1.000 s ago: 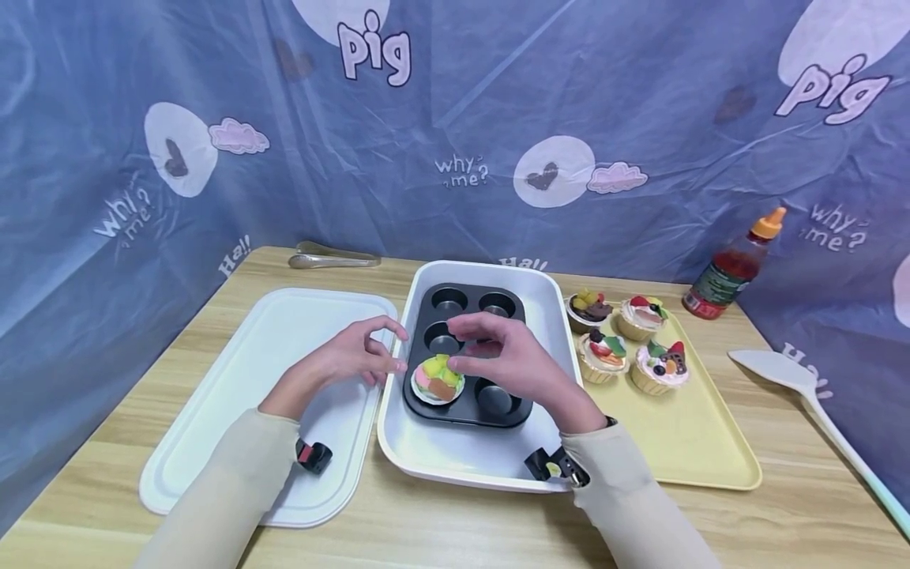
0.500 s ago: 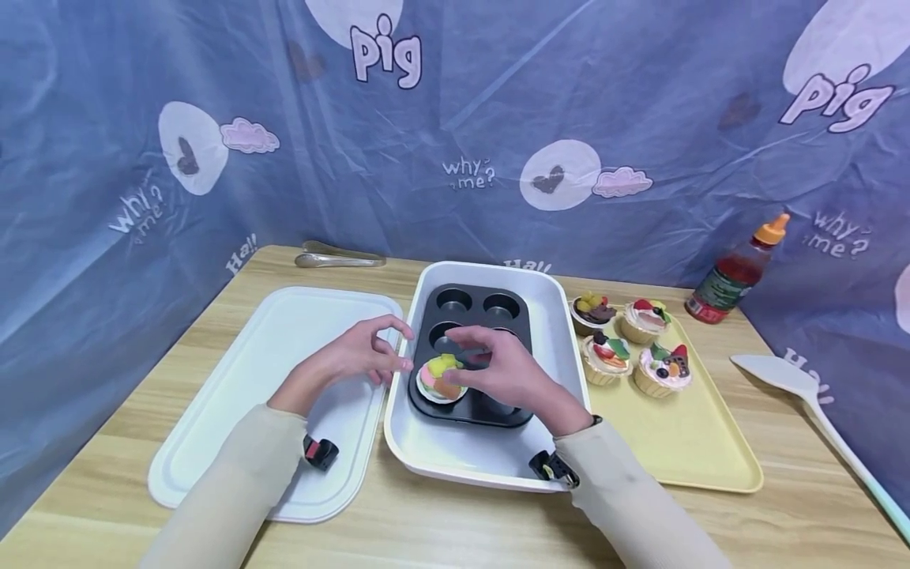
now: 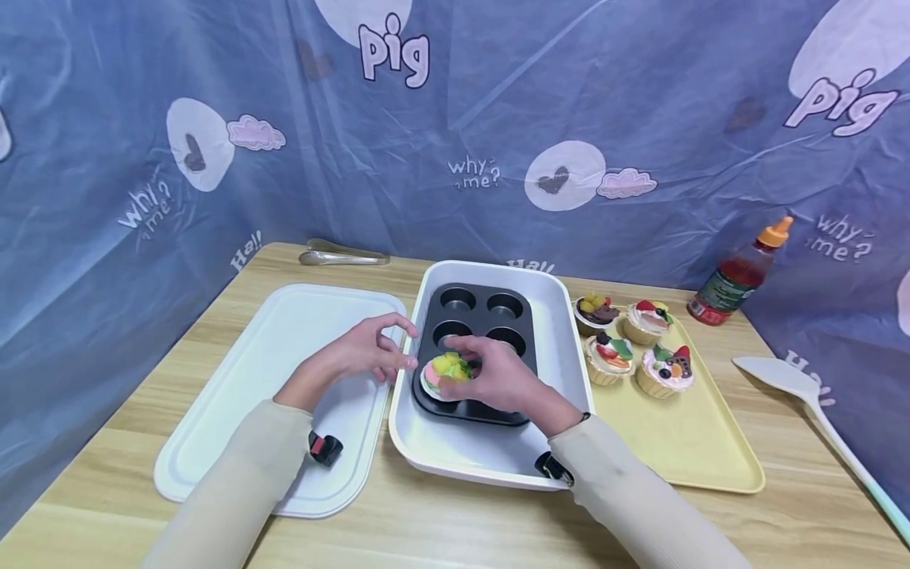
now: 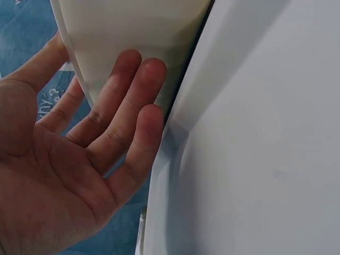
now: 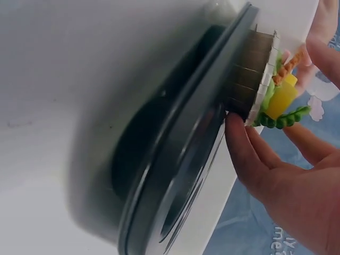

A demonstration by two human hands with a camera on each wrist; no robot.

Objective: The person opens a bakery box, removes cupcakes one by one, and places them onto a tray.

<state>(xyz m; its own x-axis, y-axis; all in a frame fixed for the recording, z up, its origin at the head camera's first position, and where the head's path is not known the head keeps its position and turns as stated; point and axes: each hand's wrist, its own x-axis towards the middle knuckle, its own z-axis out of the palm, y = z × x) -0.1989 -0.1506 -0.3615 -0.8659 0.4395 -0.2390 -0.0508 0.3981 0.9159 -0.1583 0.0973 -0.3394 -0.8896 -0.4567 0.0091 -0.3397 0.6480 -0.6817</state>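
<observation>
A cupcake (image 3: 441,373) with yellow, pink and green topping sits in the near-left cup of a black muffin pan (image 3: 483,412). My right hand (image 3: 501,375) grips it, thumb on the near side and fingers behind. In the right wrist view, the cupcake's ridged side (image 5: 249,74) stands above the pan's rim, with a fingertip against its base. The pan lies in a deep white tray (image 3: 465,466). My left hand (image 3: 359,352) holds nothing, its fingers loosely bent beside this tray's left wall; whether they touch it I cannot tell.
A flat white tray (image 3: 284,348) lies to the left, with metal tongs (image 3: 344,257) behind it. On the right, a yellow tray (image 3: 682,442) bears several cupcakes (image 3: 607,359). A sauce bottle (image 3: 735,276) and a long white spoon (image 3: 810,391) lie beyond it.
My right hand has moved down and left, closing its thumb and fingers round the cupcake. The left hand has barely moved. The head view has shifted slightly.
</observation>
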